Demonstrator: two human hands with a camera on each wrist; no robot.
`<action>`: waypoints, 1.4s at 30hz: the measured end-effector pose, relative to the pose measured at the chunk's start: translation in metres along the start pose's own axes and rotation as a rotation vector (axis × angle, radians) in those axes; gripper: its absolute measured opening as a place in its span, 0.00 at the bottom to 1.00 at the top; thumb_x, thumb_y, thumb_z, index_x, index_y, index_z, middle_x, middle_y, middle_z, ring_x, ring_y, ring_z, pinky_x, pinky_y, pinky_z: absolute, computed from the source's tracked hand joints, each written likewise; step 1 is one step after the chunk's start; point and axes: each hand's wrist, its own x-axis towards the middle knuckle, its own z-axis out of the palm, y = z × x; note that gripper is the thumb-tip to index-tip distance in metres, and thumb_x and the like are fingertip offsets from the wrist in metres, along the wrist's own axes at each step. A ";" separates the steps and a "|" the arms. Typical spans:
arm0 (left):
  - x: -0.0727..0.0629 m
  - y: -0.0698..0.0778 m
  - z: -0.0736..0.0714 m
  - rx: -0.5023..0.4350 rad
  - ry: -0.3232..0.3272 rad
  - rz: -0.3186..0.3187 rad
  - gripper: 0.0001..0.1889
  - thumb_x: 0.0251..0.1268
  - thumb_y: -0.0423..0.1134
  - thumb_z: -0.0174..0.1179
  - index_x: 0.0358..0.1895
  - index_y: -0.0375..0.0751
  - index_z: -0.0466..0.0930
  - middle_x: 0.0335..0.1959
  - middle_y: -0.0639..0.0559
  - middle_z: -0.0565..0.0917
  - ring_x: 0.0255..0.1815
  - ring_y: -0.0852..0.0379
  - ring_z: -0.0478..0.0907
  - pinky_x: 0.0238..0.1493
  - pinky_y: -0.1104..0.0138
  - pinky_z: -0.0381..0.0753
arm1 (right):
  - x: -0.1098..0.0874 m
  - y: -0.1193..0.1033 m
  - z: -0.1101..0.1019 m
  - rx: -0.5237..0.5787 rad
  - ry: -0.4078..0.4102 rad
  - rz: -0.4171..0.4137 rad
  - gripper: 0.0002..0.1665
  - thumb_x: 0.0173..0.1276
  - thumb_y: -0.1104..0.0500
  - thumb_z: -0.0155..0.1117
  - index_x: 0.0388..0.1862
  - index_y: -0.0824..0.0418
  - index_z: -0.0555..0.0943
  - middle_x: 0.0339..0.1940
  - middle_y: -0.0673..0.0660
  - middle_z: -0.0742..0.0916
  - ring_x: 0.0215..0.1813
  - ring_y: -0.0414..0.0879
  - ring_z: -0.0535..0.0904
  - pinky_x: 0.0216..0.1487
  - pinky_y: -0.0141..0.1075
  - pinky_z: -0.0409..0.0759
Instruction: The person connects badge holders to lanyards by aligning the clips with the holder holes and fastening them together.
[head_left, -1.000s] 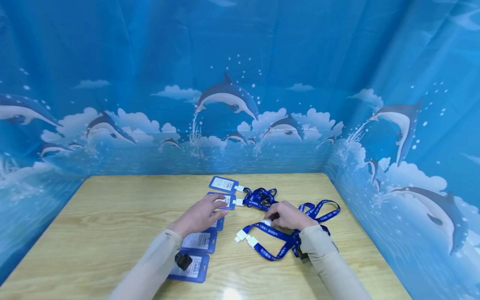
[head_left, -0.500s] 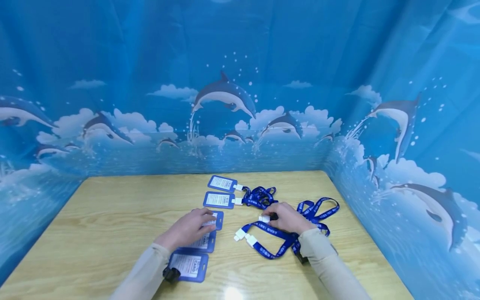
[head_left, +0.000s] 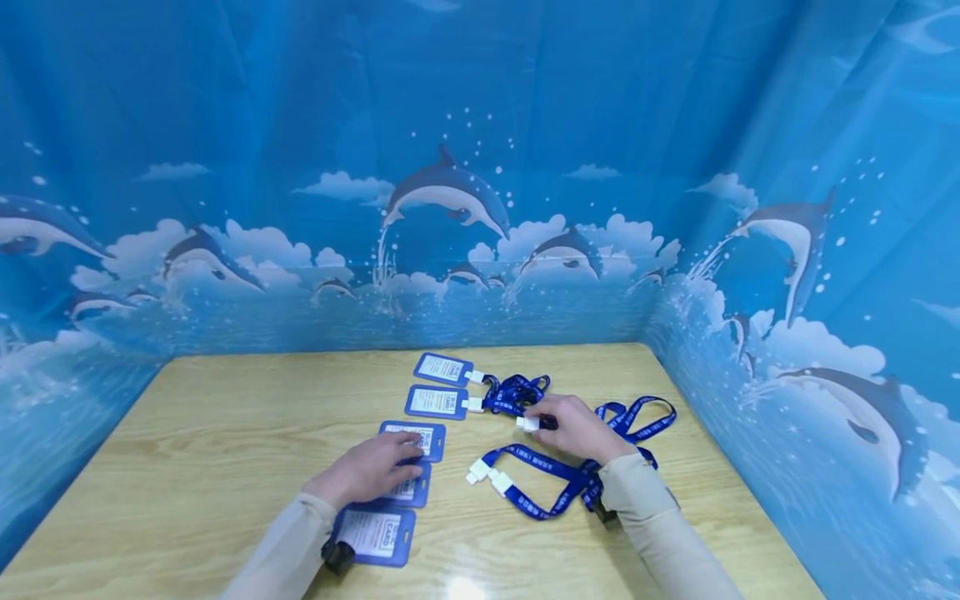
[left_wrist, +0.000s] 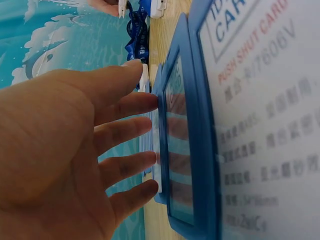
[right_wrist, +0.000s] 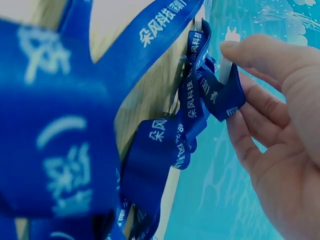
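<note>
My right hand (head_left: 573, 427) pinches the white plastic clip (head_left: 527, 423) of a blue lanyard between thumb and fingers. In the right wrist view the lanyard strap (right_wrist: 227, 100) loops below the clip. My left hand (head_left: 367, 471) is over the column of loose blue card holders, its fingertips at the uppermost loose card holder (head_left: 432, 439). The left wrist view shows those fingers nearly straight and spread, with none curled round a holder. Partly under this hand lies another card holder (head_left: 420, 487), and a third card holder (head_left: 378, 537) lies nearest me.
Two card holders (head_left: 442, 367) with lanyards attached lie at the back, their blue straps bunched (head_left: 517, 390). More blue lanyards (head_left: 536, 507) with white clips (head_left: 478, 471) spread over the right of the wooden table (head_left: 247, 433). A dolphin-print curtain (head_left: 315, 167) surrounds it.
My left hand has drawn back from an attached card holder toward me, to the uppermost loose one. My right hand has lifted or shifted the clip slightly away from me.
</note>
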 end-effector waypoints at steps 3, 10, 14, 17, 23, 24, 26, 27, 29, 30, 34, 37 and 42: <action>0.002 0.001 0.001 0.008 -0.027 -0.018 0.21 0.75 0.52 0.57 0.65 0.49 0.80 0.74 0.48 0.72 0.75 0.42 0.68 0.74 0.45 0.68 | 0.001 -0.001 0.001 -0.006 0.006 0.016 0.20 0.64 0.59 0.74 0.55 0.58 0.86 0.55 0.56 0.87 0.58 0.53 0.83 0.63 0.50 0.82; 0.006 0.007 0.001 0.066 -0.055 -0.012 0.22 0.75 0.53 0.57 0.66 0.49 0.79 0.73 0.49 0.72 0.75 0.43 0.67 0.74 0.44 0.67 | 0.005 -0.007 0.004 0.018 -0.010 0.014 0.18 0.65 0.60 0.73 0.55 0.57 0.86 0.54 0.55 0.87 0.56 0.52 0.83 0.62 0.49 0.82; 0.007 0.011 0.001 0.086 -0.063 -0.018 0.23 0.74 0.54 0.57 0.66 0.50 0.78 0.74 0.50 0.72 0.75 0.44 0.67 0.74 0.44 0.67 | 0.009 -0.010 0.007 0.018 -0.024 0.000 0.18 0.66 0.60 0.72 0.55 0.56 0.86 0.54 0.54 0.87 0.55 0.50 0.83 0.61 0.46 0.83; 0.008 0.013 0.002 0.101 -0.067 -0.020 0.23 0.74 0.54 0.57 0.66 0.51 0.78 0.74 0.50 0.72 0.75 0.45 0.67 0.74 0.44 0.68 | 0.011 -0.012 0.009 0.015 -0.021 -0.028 0.18 0.66 0.60 0.72 0.55 0.57 0.86 0.52 0.54 0.87 0.54 0.49 0.83 0.58 0.44 0.84; 0.011 0.015 0.003 0.143 -0.079 -0.014 0.23 0.74 0.54 0.57 0.67 0.51 0.78 0.73 0.51 0.72 0.76 0.44 0.66 0.74 0.43 0.67 | 0.014 -0.017 0.011 0.016 -0.027 -0.064 0.18 0.67 0.60 0.71 0.55 0.57 0.86 0.52 0.53 0.87 0.52 0.46 0.83 0.56 0.42 0.85; 0.012 0.015 0.003 0.148 -0.082 -0.014 0.24 0.74 0.55 0.57 0.67 0.52 0.78 0.74 0.51 0.72 0.76 0.44 0.66 0.74 0.43 0.67 | 0.015 -0.019 0.012 0.020 -0.032 -0.059 0.18 0.67 0.59 0.71 0.55 0.56 0.86 0.52 0.52 0.87 0.53 0.45 0.83 0.57 0.41 0.85; 0.012 0.016 0.004 0.153 -0.087 -0.018 0.24 0.74 0.55 0.56 0.68 0.52 0.77 0.74 0.51 0.72 0.77 0.44 0.65 0.75 0.43 0.66 | 0.016 -0.020 0.013 0.022 -0.035 -0.063 0.18 0.67 0.59 0.71 0.56 0.56 0.86 0.52 0.52 0.87 0.52 0.45 0.83 0.56 0.41 0.85; 0.013 0.016 0.004 0.156 -0.090 -0.020 0.24 0.74 0.55 0.56 0.68 0.53 0.77 0.74 0.52 0.71 0.77 0.44 0.65 0.75 0.42 0.66 | 0.017 -0.021 0.013 0.021 -0.036 -0.066 0.17 0.67 0.58 0.71 0.56 0.55 0.86 0.52 0.52 0.87 0.52 0.45 0.83 0.56 0.40 0.85; 0.014 0.016 0.004 0.156 -0.090 -0.020 0.24 0.74 0.55 0.57 0.68 0.53 0.77 0.74 0.52 0.71 0.77 0.44 0.64 0.75 0.42 0.65 | 0.019 -0.022 0.014 0.013 -0.038 -0.076 0.17 0.67 0.58 0.71 0.55 0.55 0.87 0.51 0.52 0.86 0.52 0.44 0.83 0.56 0.40 0.85; 0.014 0.016 0.004 0.157 -0.089 -0.018 0.24 0.74 0.55 0.56 0.68 0.53 0.77 0.75 0.52 0.71 0.77 0.44 0.64 0.75 0.42 0.65 | 0.020 -0.023 0.014 0.009 -0.038 -0.085 0.17 0.67 0.58 0.71 0.55 0.55 0.87 0.51 0.52 0.86 0.52 0.44 0.83 0.56 0.40 0.85; 0.015 0.017 0.004 0.142 -0.081 -0.013 0.23 0.75 0.53 0.57 0.69 0.54 0.76 0.76 0.51 0.69 0.78 0.42 0.62 0.75 0.41 0.65 | 0.023 -0.025 0.016 -0.010 -0.044 -0.112 0.17 0.67 0.59 0.71 0.55 0.55 0.87 0.50 0.51 0.86 0.51 0.44 0.83 0.55 0.39 0.85; 0.016 0.017 0.004 0.128 -0.083 -0.018 0.23 0.75 0.53 0.56 0.69 0.55 0.76 0.77 0.51 0.67 0.79 0.41 0.60 0.76 0.41 0.63 | 0.027 -0.027 0.018 -0.021 -0.054 -0.116 0.17 0.67 0.59 0.71 0.55 0.56 0.87 0.49 0.50 0.86 0.50 0.43 0.82 0.53 0.38 0.85; 0.018 0.019 0.005 0.126 -0.094 -0.011 0.24 0.74 0.54 0.56 0.70 0.56 0.75 0.77 0.50 0.67 0.79 0.40 0.60 0.76 0.41 0.63 | 0.031 -0.031 0.023 -0.040 -0.074 -0.117 0.17 0.67 0.60 0.72 0.55 0.57 0.87 0.49 0.51 0.86 0.50 0.43 0.83 0.52 0.37 0.85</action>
